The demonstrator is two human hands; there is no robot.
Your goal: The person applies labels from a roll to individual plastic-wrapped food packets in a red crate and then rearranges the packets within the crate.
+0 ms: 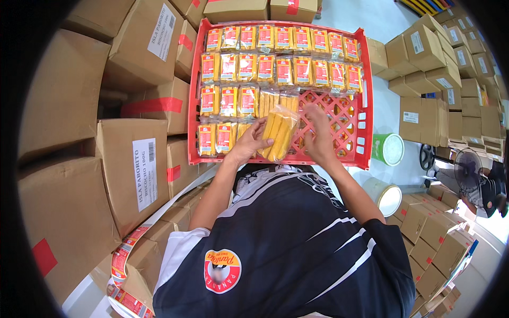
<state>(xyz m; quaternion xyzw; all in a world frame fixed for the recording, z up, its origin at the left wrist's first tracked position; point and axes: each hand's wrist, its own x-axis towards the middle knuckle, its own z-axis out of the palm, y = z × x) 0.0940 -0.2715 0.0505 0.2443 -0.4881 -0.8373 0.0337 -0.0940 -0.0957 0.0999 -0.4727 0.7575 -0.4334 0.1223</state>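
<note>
My left hand (253,139) holds a clear plastic pack of yellow biscuit sticks (279,134), with no label on the side that shows, above the near part of a red plastic crate (368,119). Just right of this pack is my right hand (318,135), blurred, its fingers spread and nothing seen in them. Rows of packs with red and yellow labels (265,67) lie in the crate. Two packs without a visible label (269,101) lie in the third row. Through the lattice floor (314,99) at the right, more packs show underneath.
Cardboard boxes (133,167) are stacked close on the left. A strip of printed labels (119,260) curls at the lower left. Right of the crate stand a green bucket (391,149) and a white bucket (387,200). Farther right are a fan (468,169), a person (487,194) and more boxes (421,121).
</note>
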